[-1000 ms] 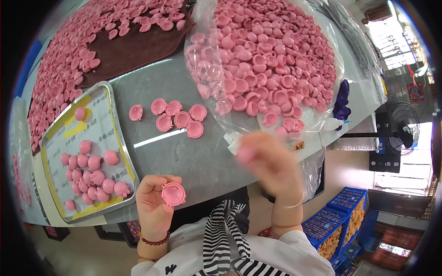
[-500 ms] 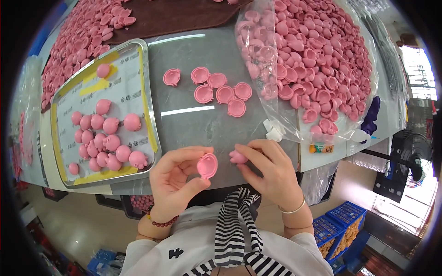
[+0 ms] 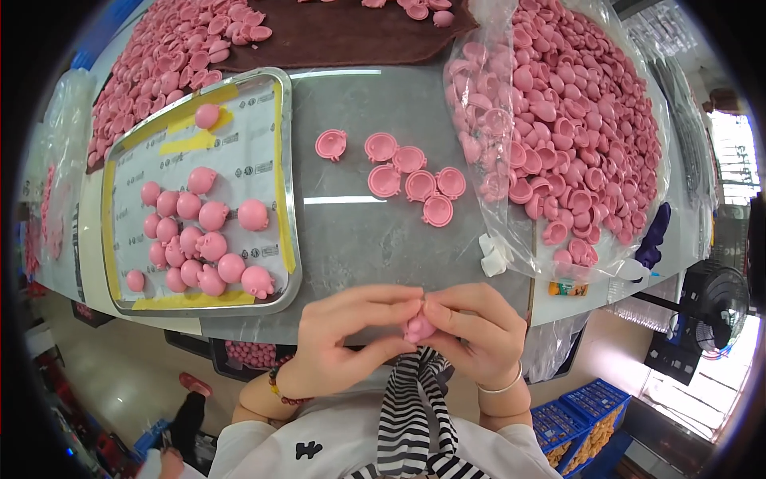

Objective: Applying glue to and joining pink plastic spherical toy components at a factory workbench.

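Note:
Close to my body, both hands meet around a pink plastic ball (image 3: 418,327) with small nubs on it. My left hand (image 3: 351,331) grips its left side between thumb and fingertips. From the right, my right hand (image 3: 476,329) pinches the same ball. Fingers cover much of it, so the seam between its two halves is hidden. Several pink half shells (image 3: 420,185) lie hollow side up on the grey tabletop (image 3: 343,247) beyond my hands. To the left, a metal tray (image 3: 289,176) lined with printed paper and yellow tape carries several closed pink balls (image 3: 212,215).
A clear plastic bag (image 3: 479,172) spills a large heap of pink shells (image 3: 578,120) at right. More shells (image 3: 167,56) pile up at far left beside a brown cloth (image 3: 351,36). A white plastic piece (image 3: 495,254) and a small orange-green packet (image 3: 567,289) lie near the bag.
My hands have come together, joining the half shell from the left hand with the piece from the right. The whole view has shifted a little; a person's leg now shows at lower left.

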The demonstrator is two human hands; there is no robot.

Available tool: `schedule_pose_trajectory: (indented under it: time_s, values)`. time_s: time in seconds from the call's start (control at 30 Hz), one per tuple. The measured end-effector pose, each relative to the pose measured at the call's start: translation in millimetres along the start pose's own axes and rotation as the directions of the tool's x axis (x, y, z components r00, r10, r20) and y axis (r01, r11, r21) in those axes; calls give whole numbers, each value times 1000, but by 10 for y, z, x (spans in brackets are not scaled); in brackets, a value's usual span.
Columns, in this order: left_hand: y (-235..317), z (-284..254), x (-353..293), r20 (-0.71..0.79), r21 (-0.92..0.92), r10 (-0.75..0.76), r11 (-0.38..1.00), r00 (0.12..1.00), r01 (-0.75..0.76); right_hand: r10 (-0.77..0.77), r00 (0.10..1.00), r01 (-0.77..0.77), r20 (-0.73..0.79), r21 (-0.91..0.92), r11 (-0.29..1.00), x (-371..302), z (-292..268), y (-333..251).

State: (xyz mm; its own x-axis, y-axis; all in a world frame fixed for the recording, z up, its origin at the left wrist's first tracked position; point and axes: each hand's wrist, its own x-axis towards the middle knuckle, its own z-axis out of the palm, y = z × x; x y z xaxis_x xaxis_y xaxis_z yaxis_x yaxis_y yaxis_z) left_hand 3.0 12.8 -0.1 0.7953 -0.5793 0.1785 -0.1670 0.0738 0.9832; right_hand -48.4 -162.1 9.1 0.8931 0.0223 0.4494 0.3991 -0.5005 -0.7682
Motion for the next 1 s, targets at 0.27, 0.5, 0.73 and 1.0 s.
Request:
schedule_pose_trajectory:
  time_s: [0.27,0.5,0.73,1.0]
  values:
    - [-4,127,11,-75,-287,-106,954,992,81,-137,979,126,-152,-77,989,-137,140,-104]
    - [-91,30,35,-18,-277,72,958,997,-74,-164,976,155,-146,-72,985,-172,165,-119]
    - [-117,34,48,46,-501,-8,865,999,30,-130,985,123,-115,-66,990,-163,136,-172]
    - [-76,-135,11,206,-919,-233,287,951,269,-348,442,-497,-827,-549,672,-647,-1003,414]
